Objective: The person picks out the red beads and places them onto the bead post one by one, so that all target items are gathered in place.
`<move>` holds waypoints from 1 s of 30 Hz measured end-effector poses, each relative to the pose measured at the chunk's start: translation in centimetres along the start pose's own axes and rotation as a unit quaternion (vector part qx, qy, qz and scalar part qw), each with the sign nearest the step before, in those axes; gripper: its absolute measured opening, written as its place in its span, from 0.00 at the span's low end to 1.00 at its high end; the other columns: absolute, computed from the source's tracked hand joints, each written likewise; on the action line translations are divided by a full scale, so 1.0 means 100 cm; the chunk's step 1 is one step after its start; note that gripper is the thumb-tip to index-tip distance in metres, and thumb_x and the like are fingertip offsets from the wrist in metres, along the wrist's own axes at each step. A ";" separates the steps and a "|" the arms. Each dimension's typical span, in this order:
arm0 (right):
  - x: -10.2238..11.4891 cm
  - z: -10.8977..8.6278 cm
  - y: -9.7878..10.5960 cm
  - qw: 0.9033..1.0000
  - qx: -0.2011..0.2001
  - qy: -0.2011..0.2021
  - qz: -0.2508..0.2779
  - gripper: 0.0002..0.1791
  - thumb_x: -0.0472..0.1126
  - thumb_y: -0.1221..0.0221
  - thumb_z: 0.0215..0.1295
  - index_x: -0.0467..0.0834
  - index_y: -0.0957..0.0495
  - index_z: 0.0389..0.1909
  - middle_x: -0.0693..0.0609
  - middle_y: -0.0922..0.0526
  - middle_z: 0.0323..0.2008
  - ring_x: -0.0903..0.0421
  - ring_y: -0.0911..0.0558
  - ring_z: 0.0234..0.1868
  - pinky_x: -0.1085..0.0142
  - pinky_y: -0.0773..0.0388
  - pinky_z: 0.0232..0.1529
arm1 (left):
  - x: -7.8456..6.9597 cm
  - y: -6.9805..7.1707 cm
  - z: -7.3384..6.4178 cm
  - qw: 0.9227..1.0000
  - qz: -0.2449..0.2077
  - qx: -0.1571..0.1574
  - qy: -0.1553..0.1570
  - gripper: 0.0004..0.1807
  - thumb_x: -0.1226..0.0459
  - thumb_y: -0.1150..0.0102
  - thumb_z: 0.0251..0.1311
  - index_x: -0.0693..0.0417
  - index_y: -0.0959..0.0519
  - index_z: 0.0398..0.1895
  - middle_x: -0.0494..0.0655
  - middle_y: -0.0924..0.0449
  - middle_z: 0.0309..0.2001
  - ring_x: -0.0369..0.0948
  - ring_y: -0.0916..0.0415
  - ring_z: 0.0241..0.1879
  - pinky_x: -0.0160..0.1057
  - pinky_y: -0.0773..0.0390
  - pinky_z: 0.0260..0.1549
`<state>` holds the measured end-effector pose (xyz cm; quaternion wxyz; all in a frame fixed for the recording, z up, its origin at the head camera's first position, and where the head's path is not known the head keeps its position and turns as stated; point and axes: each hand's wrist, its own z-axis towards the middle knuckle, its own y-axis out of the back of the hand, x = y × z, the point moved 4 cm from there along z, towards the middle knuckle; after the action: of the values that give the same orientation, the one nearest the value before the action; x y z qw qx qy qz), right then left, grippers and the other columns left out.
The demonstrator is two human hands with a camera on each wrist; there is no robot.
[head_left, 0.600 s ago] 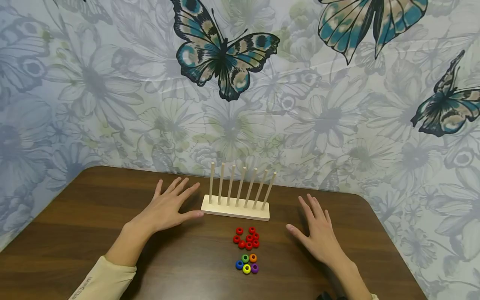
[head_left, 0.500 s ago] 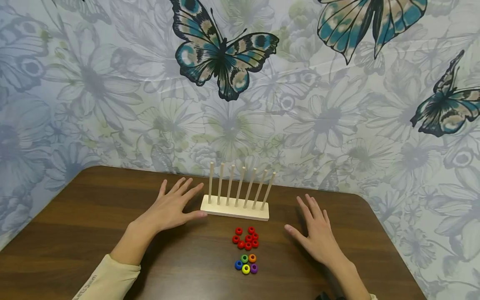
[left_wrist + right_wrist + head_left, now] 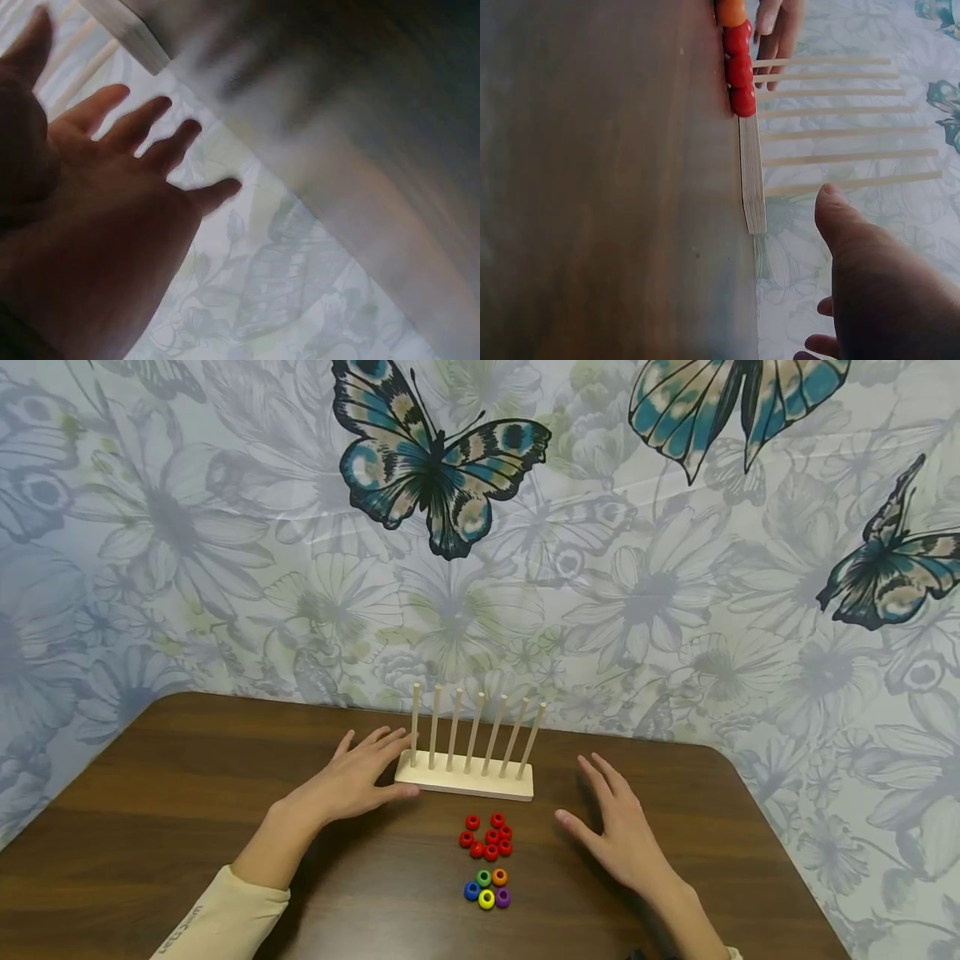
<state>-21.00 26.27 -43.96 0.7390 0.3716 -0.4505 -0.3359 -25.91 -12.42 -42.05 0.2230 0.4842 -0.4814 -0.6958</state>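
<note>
A pale wooden rack (image 3: 465,782) with a row of several upright bare pegs stands near the table's back edge. My left hand (image 3: 351,783) is at its left end, thumb by the front corner and fingers near the end peg; whether it touches cannot be told. In the left wrist view the same hand (image 3: 112,176) has its fingers spread, holding nothing. My right hand (image 3: 621,833) hovers right of the rack, fingers extended, nothing in it. In front of the rack lie several red beads (image 3: 492,836). Nearer me are blue (image 3: 472,891), green (image 3: 483,878), orange (image 3: 499,877), yellow (image 3: 487,899) and purple beads (image 3: 503,897).
The brown wooden table (image 3: 187,827) has rounded back corners and meets a wall covering (image 3: 660,610) printed with flowers and butterflies. A small dark object (image 3: 636,954) shows at the bottom edge, cut off by the frame.
My left hand has moved right, closer to the left end of the rack. My right hand has shifted slightly left. The rack and beads appear slightly further left as the head view shifts.
</note>
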 end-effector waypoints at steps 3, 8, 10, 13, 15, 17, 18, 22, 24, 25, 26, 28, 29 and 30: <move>0.003 -0.001 -0.003 1.000 0.008 -0.009 0.021 0.48 0.62 0.36 0.72 0.48 0.44 0.84 0.41 0.44 0.82 0.31 0.38 0.79 0.26 0.32 0.67 | 0.003 -0.001 -0.003 0.999 -0.026 0.022 -0.014 0.44 0.46 0.35 0.71 0.56 0.38 0.82 0.61 0.38 0.80 0.65 0.47 0.81 0.74 0.53 0.76; 0.008 -0.001 -0.006 0.999 -0.005 -0.010 0.047 0.44 0.60 0.35 0.72 0.45 0.38 0.80 0.43 0.32 0.76 0.36 0.30 0.75 0.32 0.27 0.67 | 0.004 -0.002 -0.007 0.998 -0.038 0.020 -0.035 0.37 0.54 0.35 0.73 0.62 0.34 0.79 0.63 0.33 0.77 0.66 0.41 0.78 0.70 0.38 0.73; 0.010 -0.001 -0.008 0.999 -0.011 -0.006 0.052 0.41 0.60 0.34 0.71 0.44 0.34 0.78 0.45 0.27 0.73 0.39 0.26 0.72 0.35 0.25 0.67 | 0.004 -0.001 -0.006 0.998 -0.035 0.013 -0.043 0.34 0.57 0.37 0.74 0.62 0.32 0.77 0.64 0.31 0.75 0.66 0.39 0.77 0.69 0.35 0.71; 0.013 -0.001 -0.010 0.999 -0.009 -0.001 0.054 0.39 0.60 0.33 0.71 0.43 0.30 0.75 0.46 0.23 0.69 0.42 0.23 0.70 0.39 0.24 0.67 | 0.005 -0.001 -0.004 0.998 -0.028 0.010 -0.046 0.31 0.60 0.38 0.75 0.62 0.31 0.76 0.63 0.30 0.74 0.65 0.37 0.76 0.67 0.33 0.71; 0.014 -0.001 -0.012 0.999 -0.008 -0.001 0.047 0.38 0.60 0.32 0.70 0.43 0.28 0.73 0.48 0.21 0.67 0.45 0.22 0.69 0.41 0.23 0.66 | 0.006 -0.001 -0.002 0.999 -0.024 0.010 -0.047 0.31 0.60 0.38 0.75 0.62 0.30 0.76 0.63 0.29 0.74 0.65 0.37 0.76 0.67 0.32 0.71; 0.015 -0.002 -0.013 0.999 -0.007 0.000 0.046 0.37 0.59 0.32 0.69 0.43 0.27 0.72 0.48 0.21 0.66 0.45 0.22 0.69 0.41 0.23 0.66 | 0.005 -0.001 -0.001 0.999 -0.022 0.007 -0.048 0.31 0.61 0.37 0.74 0.62 0.30 0.76 0.63 0.28 0.74 0.64 0.37 0.76 0.66 0.32 0.71; 0.015 -0.001 -0.014 0.999 -0.008 0.001 0.046 0.37 0.59 0.31 0.69 0.44 0.26 0.71 0.49 0.20 0.66 0.45 0.21 0.69 0.42 0.23 0.66 | 0.004 -0.001 -0.001 0.999 -0.021 0.004 -0.051 0.31 0.62 0.36 0.74 0.62 0.30 0.75 0.63 0.28 0.73 0.64 0.36 0.76 0.66 0.31 0.70; 0.021 0.000 -0.016 0.998 -0.013 0.008 0.062 0.32 0.57 0.30 0.68 0.45 0.22 0.67 0.51 0.17 0.61 0.50 0.18 0.63 0.45 0.20 0.63 | 0.001 0.000 0.000 0.998 -0.007 -0.014 -0.068 0.28 0.66 0.35 0.72 0.63 0.28 0.73 0.63 0.25 0.70 0.64 0.32 0.73 0.64 0.27 0.68; 0.024 -0.001 -0.018 0.997 -0.011 0.015 0.077 0.28 0.55 0.29 0.68 0.47 0.19 0.64 0.54 0.15 0.57 0.54 0.17 0.59 0.49 0.19 0.61 | 0.000 0.000 0.000 0.997 0.000 -0.019 -0.074 0.27 0.68 0.35 0.71 0.63 0.27 0.72 0.64 0.24 0.69 0.64 0.31 0.72 0.64 0.26 0.67; 0.026 -0.001 -0.019 0.996 -0.009 0.021 0.088 0.26 0.54 0.28 0.67 0.48 0.18 0.61 0.55 0.14 0.55 0.56 0.17 0.56 0.51 0.18 0.59 | -0.001 0.000 0.000 0.997 0.002 -0.021 -0.076 0.27 0.68 0.35 0.71 0.63 0.27 0.71 0.64 0.24 0.69 0.64 0.30 0.72 0.64 0.26 0.66; 0.028 -0.002 -0.020 0.995 -0.006 0.029 0.098 0.23 0.52 0.28 0.67 0.49 0.16 0.60 0.57 0.14 0.54 0.57 0.17 0.54 0.53 0.18 0.58 | -0.001 0.000 0.000 0.997 0.003 -0.022 -0.076 0.27 0.69 0.35 0.71 0.63 0.27 0.71 0.64 0.24 0.69 0.64 0.30 0.72 0.64 0.26 0.66; 0.032 -0.003 -0.023 0.992 0.002 0.044 0.117 0.20 0.50 0.27 0.66 0.51 0.15 0.56 0.60 0.13 0.51 0.60 0.16 0.52 0.57 0.18 0.56 | -0.002 -0.001 0.000 0.997 0.002 -0.023 -0.076 0.27 0.69 0.35 0.71 0.63 0.26 0.71 0.64 0.24 0.68 0.64 0.30 0.71 0.64 0.26 0.66; 0.034 -0.004 -0.025 0.991 0.007 0.051 0.126 0.19 0.50 0.26 0.66 0.52 0.14 0.56 0.60 0.13 0.51 0.60 0.17 0.51 0.59 0.18 0.56 | -0.002 -0.001 0.000 0.997 0.002 -0.023 -0.076 0.27 0.69 0.35 0.71 0.63 0.26 0.71 0.64 0.23 0.68 0.64 0.30 0.71 0.64 0.26 0.66; 0.037 -0.005 -0.026 0.989 0.011 0.058 0.133 0.19 0.50 0.26 0.65 0.52 0.14 0.55 0.61 0.13 0.50 0.60 0.17 0.51 0.60 0.18 0.55 | -0.002 -0.002 0.000 0.997 0.003 -0.022 -0.077 0.27 0.69 0.35 0.71 0.63 0.26 0.71 0.64 0.23 0.68 0.64 0.30 0.71 0.64 0.26 0.66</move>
<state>-19.65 22.02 -44.83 0.7974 0.3356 -0.4563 -0.2079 -25.76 -12.18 -42.10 0.1981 0.4229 -0.4826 -0.7409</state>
